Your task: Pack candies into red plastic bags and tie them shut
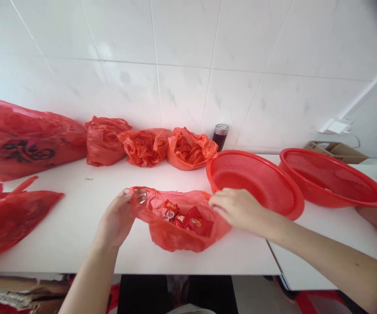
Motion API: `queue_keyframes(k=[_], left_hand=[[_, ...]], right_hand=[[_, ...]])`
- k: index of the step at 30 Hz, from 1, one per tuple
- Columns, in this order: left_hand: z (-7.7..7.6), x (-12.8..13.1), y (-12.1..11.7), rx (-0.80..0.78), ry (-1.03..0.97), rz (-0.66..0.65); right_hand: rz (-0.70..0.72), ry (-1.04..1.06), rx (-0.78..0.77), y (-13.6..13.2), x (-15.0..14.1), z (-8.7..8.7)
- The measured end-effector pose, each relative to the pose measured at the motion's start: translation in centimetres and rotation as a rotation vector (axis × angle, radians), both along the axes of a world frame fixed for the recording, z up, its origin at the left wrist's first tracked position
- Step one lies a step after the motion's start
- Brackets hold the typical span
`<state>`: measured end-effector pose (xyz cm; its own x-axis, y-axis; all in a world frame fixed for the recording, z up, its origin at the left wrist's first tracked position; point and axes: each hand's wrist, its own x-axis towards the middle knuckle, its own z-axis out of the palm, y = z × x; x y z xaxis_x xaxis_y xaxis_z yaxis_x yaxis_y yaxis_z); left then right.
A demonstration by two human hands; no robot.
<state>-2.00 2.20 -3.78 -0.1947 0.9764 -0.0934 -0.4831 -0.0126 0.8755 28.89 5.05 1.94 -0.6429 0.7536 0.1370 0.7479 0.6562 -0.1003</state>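
Near the front edge of the worktop (136,259) sits an open red plastic bag (178,239) holding wrapped packets (199,224), its rim pinched by the left hand (118,216) on one side and the right hand (234,207) on the other. Beyond the right hand rests a perforated basket (260,174); farther back, crumpled red bags (191,162) and a dark flask (219,140) stand by the tiled wall (185,43).
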Motion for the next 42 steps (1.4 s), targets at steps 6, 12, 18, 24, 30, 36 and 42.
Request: queue_keyframes(k=[6,12,18,24,30,36,42], left_hand=[[5.8,-1.1,-1.1,0.195,-0.174,0.187],[10.4,0.0,-0.4,0.435,0.039,0.101],[12.2,0.2,0.5,0.424,0.161,0.033],[13.2,0.6,0.8,0.437,0.221,-0.093],[13.6,2.1,1.1,0.288,0.425,-0.598],[12.5,3.8,2.2,0.088,0.791,-0.564],[11.6,2.7,2.3,-0.024,0.683,-0.359]], right_hand=[[-0.214,0.711,-0.141,3.5,0.6,4.7],[-0.082,0.921,-0.154,4.1,-1.0,7.6],[-0.018,0.914,-0.093,4.4,-1.5,10.5],[0.057,0.842,-0.164,4.0,-2.6,11.9],[0.245,0.778,-0.188,3.6,-6.6,12.8],[0.474,0.691,-0.239,2.4,-11.4,11.7],[0.387,0.772,-0.285,4.0,-10.3,7.5]])
